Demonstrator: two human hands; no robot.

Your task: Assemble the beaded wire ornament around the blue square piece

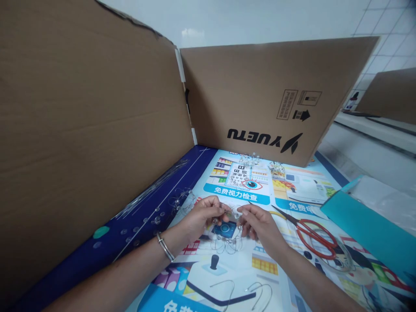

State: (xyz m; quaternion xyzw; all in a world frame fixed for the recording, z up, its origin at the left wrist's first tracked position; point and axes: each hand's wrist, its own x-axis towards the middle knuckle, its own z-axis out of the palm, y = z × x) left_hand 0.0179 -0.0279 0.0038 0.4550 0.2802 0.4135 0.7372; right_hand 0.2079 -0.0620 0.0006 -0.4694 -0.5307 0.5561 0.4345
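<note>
Both hands meet over the printed sheet, pinching a looped wire piece with clear beads (pixel 227 243) that hangs down between them. My left hand (pixel 208 214), with a metal bangle (pixel 165 247) on its wrist, has thumb and forefinger closed on the wire. Opposite it, my right hand (pixel 255 222) pinches the other side near a bead. The exact grip points are small and partly covered by the fingers. Beyond the left hand sits another wire-and-bead cluster (pixel 180 201). Bent loose wires (pixel 261 294) lie nearest me.
Orange-handled scissors (pixel 316 238) lie on the right beside a teal box (pixel 367 234). Cardboard panels stand at the left (pixel 91 117) and back (pixel 260 95). Straight wires (pixel 151 188) and loose clear beads (pixel 136 229) lie at left; more beaded clusters (pixel 250 161) are at the back.
</note>
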